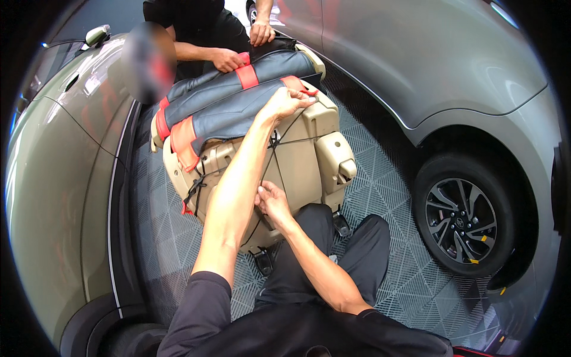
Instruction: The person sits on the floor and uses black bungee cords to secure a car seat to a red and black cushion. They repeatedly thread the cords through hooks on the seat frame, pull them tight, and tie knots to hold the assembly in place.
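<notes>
A beige-backed car seat [290, 172] lies in front of me, partly dressed in a black seat cover [229, 117] with red bands. My left hand [286, 104] reaches across to its far right part, fingers closed beside the cover's red edge. From these fingers a thin black cord [288, 127] runs down over the beige back. Nearer to me, my right hand [274, 202] is pinched on black cord at the lower middle of the seat; the fingertips are partly hidden. More knotted black cords [195, 189] cross the left part of the back.
Opposite me, a co-worker's hands [229, 58] work at the cover's far side. A greenish car [56, 178] stands close on the left. On the right is a grey car [386, 59] with its wheel [459, 220]. Grey floor tiles [386, 172] lie beneath.
</notes>
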Motion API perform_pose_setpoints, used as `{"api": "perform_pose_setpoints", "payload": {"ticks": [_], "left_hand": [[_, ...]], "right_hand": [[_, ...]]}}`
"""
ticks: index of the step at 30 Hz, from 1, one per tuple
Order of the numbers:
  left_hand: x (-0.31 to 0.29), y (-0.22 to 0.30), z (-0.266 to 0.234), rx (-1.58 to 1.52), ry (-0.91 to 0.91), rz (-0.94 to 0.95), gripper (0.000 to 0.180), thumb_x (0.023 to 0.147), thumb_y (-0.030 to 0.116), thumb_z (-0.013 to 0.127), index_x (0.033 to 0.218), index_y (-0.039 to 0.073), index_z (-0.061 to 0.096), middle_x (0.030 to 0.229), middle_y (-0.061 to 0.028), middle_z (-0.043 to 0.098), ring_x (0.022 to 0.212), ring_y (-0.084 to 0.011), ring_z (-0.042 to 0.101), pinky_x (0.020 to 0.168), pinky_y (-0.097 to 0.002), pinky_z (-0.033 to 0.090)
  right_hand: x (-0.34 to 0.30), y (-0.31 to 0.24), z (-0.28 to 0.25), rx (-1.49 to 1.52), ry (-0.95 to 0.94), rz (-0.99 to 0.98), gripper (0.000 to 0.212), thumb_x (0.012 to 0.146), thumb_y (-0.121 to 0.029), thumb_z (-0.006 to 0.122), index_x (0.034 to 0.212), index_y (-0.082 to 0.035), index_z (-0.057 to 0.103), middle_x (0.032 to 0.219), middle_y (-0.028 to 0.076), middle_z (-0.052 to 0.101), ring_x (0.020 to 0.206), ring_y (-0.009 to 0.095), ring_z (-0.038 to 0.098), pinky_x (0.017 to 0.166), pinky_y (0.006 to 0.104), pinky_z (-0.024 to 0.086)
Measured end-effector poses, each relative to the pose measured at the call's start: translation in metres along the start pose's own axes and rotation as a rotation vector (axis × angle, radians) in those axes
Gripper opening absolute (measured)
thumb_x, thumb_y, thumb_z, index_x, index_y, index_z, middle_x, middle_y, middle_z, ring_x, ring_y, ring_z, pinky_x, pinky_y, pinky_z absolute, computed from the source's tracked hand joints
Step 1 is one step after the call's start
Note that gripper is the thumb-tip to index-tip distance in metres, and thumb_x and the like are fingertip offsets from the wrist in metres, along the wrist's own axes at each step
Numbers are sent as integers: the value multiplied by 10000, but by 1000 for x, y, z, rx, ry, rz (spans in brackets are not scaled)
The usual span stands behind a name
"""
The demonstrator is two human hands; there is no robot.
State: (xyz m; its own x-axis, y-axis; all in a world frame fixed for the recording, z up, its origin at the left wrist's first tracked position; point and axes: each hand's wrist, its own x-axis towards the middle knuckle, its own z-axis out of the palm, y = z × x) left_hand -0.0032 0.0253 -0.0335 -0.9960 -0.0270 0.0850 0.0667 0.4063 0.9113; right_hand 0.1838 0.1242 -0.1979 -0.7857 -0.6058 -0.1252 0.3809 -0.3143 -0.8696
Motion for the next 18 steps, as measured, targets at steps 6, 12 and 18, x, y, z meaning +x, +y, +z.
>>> {"api": "perform_pose_setpoints", "payload": {"ticks": [6, 12, 18], "left_hand": [[-20, -6, -21, 434, 186, 102, 281, 947, 207, 776, 1193, 73, 802, 1128, -126, 738, 1108, -242, 690, 988, -388, 532], [-36, 0, -12, 587, 322, 381, 339, 931, 120, 757, 1268, 154, 761, 1261, -153, 618, 1243, -342, 631, 1028, -429, 541], [-12, -13, -27, 659, 141, 628, 345, 933, 71, 731, 1273, 130, 723, 1223, -136, 615, 1181, -322, 642, 1021, -425, 540]], "right_hand": [[-61, -33, 15, -242, -734, -64, 246, 1117, -187, 548, 1221, -11, 686, 797, -1, 652, 752, 94, 593, 727, 270, 481], [-108, -88, 6, 18, -583, -89, 378, 1148, -320, 519, 1122, 22, 678, 756, -10, 565, 669, 60, 466, 636, 242, 385], [-73, -93, 9, 258, -252, 19, 447, 1158, -315, 483, 1455, 17, 502, 734, -33, 466, 607, 54, 376, 574, 240, 363]]}}
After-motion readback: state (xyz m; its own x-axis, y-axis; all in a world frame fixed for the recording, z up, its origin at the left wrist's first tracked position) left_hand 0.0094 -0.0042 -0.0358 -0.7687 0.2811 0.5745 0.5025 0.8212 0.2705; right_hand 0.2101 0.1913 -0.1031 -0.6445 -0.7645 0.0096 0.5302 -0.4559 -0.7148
